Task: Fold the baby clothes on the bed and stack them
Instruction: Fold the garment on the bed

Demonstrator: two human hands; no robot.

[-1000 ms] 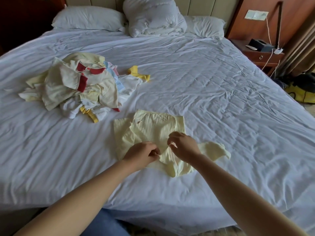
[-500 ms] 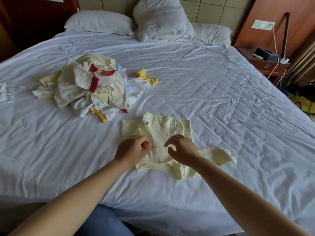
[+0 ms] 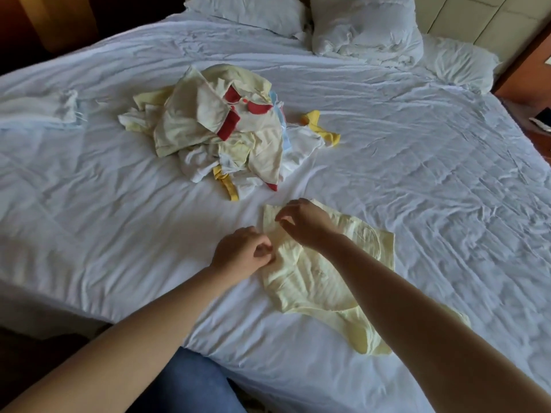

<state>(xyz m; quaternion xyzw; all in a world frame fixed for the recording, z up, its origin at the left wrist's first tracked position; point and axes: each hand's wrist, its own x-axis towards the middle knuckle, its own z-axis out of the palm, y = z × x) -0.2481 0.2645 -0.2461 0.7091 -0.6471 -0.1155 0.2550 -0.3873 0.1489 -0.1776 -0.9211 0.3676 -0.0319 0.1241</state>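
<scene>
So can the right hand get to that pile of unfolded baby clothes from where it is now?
Probably yes. The right hand sits on the pale yellow garment, and only bare sheet lies between it and the pile.

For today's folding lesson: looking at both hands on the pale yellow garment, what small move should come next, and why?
Probably fold the pinched left edge across: the left hand and right hand hold the pale yellow garment, which lies only partly folded.

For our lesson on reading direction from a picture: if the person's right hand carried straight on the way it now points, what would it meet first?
The right hand points up and left across the pale yellow garment. Past its edge lies bare sheet, then probably the pile of unfolded clothes, though depth is unclear.
</scene>
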